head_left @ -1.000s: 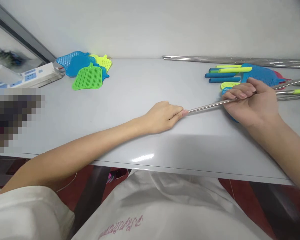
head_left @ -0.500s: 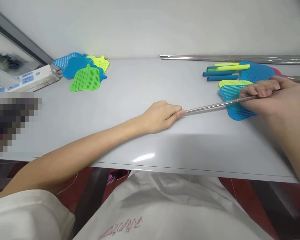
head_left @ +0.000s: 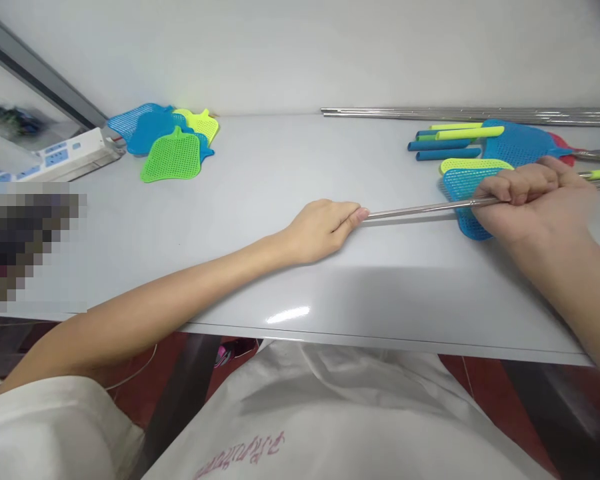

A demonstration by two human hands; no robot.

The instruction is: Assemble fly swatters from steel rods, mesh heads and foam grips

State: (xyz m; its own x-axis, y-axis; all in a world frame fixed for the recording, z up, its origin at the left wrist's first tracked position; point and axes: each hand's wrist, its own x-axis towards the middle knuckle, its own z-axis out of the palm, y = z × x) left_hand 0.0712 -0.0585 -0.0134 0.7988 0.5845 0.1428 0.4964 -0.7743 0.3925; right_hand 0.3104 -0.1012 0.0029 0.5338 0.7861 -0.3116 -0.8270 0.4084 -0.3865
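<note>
A thin telescopic metal rod (head_left: 420,210) stretches between my two hands, with a joint showing near the right one. My left hand (head_left: 325,230) is closed round its left end, which the fingers hide. Palm up, my right hand (head_left: 535,203) wraps its fingers over the rod farther right. Partly under that hand lies a blue mesh fly swatter head (head_left: 473,217), and a yellow one (head_left: 465,163) shows just behind it. Farther back, a larger blue swatter head (head_left: 515,143) overlaps a red one. Where the rod ends on the right cannot be made out.
Several blue, green and yellow grip tubes (head_left: 447,155) lie behind my right hand. Long metal rods (head_left: 430,115) run along the wall. Loose swatter heads (head_left: 173,157) are piled at the back left, near a white power strip (head_left: 60,157). A blurred patch covers the left edge.
My right hand has slid right along the rod, then come back slightly left. More of the rod shows between my hands. The left hand keeps its hold almost in place.
</note>
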